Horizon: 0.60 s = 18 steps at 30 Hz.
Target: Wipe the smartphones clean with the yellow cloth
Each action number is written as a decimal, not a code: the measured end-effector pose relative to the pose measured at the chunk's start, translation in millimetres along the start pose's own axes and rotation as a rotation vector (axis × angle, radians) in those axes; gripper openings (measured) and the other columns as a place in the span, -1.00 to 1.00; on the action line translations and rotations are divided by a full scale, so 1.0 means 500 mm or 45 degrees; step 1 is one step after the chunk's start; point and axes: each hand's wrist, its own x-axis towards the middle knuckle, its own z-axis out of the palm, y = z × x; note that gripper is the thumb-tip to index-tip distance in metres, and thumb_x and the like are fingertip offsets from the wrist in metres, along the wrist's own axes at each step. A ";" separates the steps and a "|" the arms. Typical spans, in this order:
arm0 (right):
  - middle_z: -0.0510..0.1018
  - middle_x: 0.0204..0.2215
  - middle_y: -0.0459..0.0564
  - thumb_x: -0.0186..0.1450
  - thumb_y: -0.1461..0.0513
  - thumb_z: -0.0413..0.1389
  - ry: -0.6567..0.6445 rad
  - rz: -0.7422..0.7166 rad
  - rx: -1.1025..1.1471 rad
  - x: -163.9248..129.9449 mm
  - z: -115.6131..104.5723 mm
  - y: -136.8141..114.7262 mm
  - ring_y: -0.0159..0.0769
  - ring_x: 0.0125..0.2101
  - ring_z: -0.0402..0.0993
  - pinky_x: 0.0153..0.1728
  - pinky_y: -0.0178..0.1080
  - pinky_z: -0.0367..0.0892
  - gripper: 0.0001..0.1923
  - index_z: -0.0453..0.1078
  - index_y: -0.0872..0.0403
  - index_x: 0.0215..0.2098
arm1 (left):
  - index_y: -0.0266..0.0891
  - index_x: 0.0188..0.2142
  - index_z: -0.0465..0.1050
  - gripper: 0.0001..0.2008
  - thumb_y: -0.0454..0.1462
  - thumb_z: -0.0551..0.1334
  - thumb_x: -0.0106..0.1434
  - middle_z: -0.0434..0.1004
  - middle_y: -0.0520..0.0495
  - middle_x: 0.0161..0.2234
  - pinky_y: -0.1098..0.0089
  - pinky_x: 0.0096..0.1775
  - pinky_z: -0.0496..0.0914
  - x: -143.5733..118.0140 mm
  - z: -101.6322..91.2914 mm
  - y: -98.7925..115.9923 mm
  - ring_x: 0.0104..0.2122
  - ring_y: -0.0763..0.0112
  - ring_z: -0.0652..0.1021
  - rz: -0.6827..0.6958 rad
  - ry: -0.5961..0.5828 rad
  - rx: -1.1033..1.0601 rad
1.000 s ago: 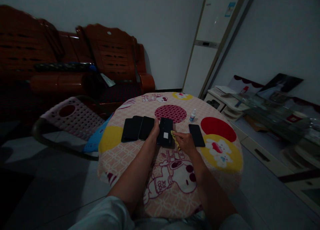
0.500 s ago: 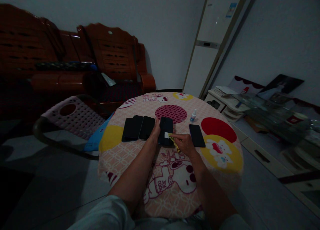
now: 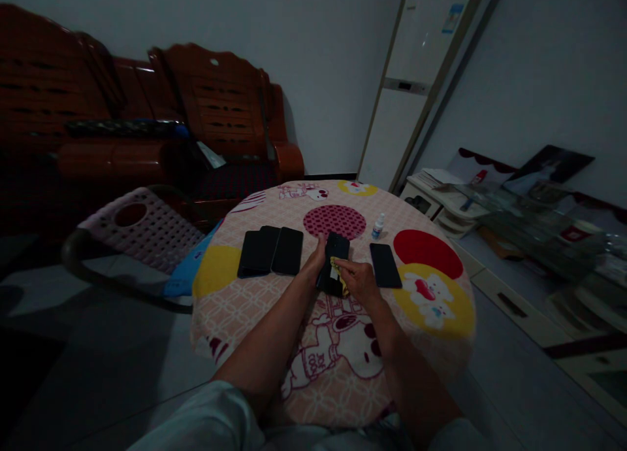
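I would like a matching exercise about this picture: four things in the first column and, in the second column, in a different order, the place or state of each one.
Column one
1. yellow cloth
2. small bottle
3. phone with the white label
4. woven chair

Column two
A. standing upright on the table
B. left of the table, on the floor
C. held by the left hand
D. under the fingertips of the right hand

Right pairs
1-D, 2-A, 3-C, 4-B
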 end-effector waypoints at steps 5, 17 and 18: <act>0.65 -0.29 0.00 0.19 0.37 0.03 -0.128 -0.012 0.021 -0.004 0.005 -0.016 -0.27 -0.43 0.59 -0.40 -0.32 0.43 -0.67 0.55 0.07 -0.16 | -0.37 -0.25 0.52 -0.23 0.26 -0.10 0.17 0.57 -0.26 -0.47 0.39 -0.48 0.42 -0.003 -0.004 0.007 -0.48 0.24 0.58 0.035 -0.003 0.032; 0.65 -0.28 0.03 0.21 0.35 0.02 0.025 -0.015 0.074 -0.003 0.002 -0.014 -0.25 -0.37 0.59 -0.36 -0.31 0.41 -0.67 0.54 0.08 -0.13 | -0.35 -0.29 0.53 -0.20 0.29 -0.12 0.15 0.56 -0.22 -0.50 0.41 -0.49 0.40 0.001 0.005 -0.006 -0.49 0.25 0.57 -0.112 -0.108 0.024; 0.65 -0.30 0.03 0.20 0.35 0.03 -0.008 -0.024 0.085 -0.004 0.003 -0.016 -0.26 -0.41 0.58 -0.39 -0.32 0.40 -0.67 0.55 0.10 -0.14 | -0.36 -0.29 0.53 -0.18 0.30 -0.14 0.14 0.56 -0.23 -0.50 0.41 -0.50 0.40 -0.002 0.006 -0.004 -0.50 0.26 0.57 -0.112 -0.110 0.015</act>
